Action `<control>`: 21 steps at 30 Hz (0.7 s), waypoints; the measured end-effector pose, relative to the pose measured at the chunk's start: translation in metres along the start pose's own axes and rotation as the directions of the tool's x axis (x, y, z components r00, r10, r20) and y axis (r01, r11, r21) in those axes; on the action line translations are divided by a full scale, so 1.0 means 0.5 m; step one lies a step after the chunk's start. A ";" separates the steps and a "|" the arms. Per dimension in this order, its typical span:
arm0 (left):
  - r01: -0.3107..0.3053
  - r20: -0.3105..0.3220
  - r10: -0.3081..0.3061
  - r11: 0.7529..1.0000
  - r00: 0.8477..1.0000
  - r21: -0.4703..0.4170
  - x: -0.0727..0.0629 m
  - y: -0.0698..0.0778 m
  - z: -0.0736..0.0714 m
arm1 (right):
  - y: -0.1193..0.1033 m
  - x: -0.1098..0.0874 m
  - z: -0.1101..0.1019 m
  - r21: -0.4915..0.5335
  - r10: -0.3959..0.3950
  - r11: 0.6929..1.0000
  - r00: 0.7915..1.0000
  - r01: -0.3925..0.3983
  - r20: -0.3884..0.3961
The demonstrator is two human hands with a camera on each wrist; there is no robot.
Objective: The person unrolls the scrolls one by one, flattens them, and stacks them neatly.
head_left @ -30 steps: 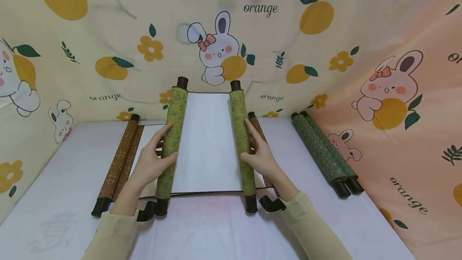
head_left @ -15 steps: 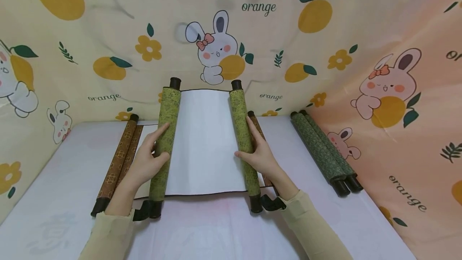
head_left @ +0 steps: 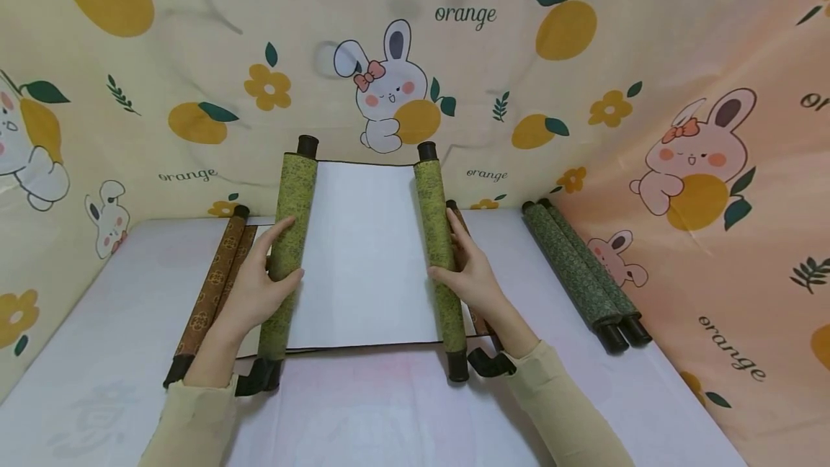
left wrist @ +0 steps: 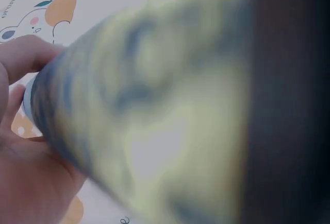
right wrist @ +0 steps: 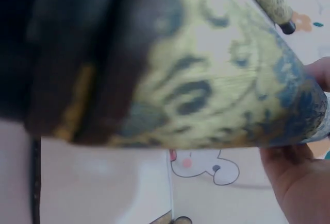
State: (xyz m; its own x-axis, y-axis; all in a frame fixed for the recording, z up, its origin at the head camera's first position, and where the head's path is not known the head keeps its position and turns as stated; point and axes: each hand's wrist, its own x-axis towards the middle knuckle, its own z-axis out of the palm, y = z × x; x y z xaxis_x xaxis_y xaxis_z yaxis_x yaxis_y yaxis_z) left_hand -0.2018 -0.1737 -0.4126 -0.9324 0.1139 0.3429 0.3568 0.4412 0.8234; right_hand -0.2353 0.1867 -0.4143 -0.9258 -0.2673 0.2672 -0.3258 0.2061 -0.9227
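A scroll with yellow-green patterned rollers and black end knobs is held partly unrolled in the head view, a band of blank white paper (head_left: 366, 258) stretching between its rollers. My left hand (head_left: 255, 290) grips the left roller (head_left: 290, 197), thumb in front and fingers around its outer side. On the other side my right hand (head_left: 478, 283) holds the right roller (head_left: 433, 211) the same way. Up close and blurred, the left roller (left wrist: 154, 95) fills much of the left wrist view. The right roller (right wrist: 221, 74) crosses the right wrist view, fingers curling around its far end.
Beneath and behind the held scroll lies a brown patterned scroll (head_left: 207, 298), partly covered by it. A dark green scroll (head_left: 577, 272), rolled from both ends, lies on the white table (head_left: 363, 416) at right. A printed cloth (head_left: 259, 13) hangs behind.
My left hand has moved left with its roller, so the white paper between the rollers is wider. The right hand and its roller have shifted very slightly right.
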 end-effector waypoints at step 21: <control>0.065 -0.034 -0.067 0.996 0.997 -0.057 -0.009 0.003 -0.044 | -0.005 0.002 -0.020 0.024 -0.070 0.997 0.997 0.069 0.031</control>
State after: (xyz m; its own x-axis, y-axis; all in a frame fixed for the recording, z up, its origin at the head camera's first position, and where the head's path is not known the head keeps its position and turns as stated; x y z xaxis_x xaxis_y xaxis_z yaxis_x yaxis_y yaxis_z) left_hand -0.1958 -0.1929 -0.4030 -0.9518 0.0534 0.3020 0.2978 0.3960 0.8686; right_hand -0.2373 0.1956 -0.4089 -0.8945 -0.3101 0.3221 -0.3842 0.1647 -0.9084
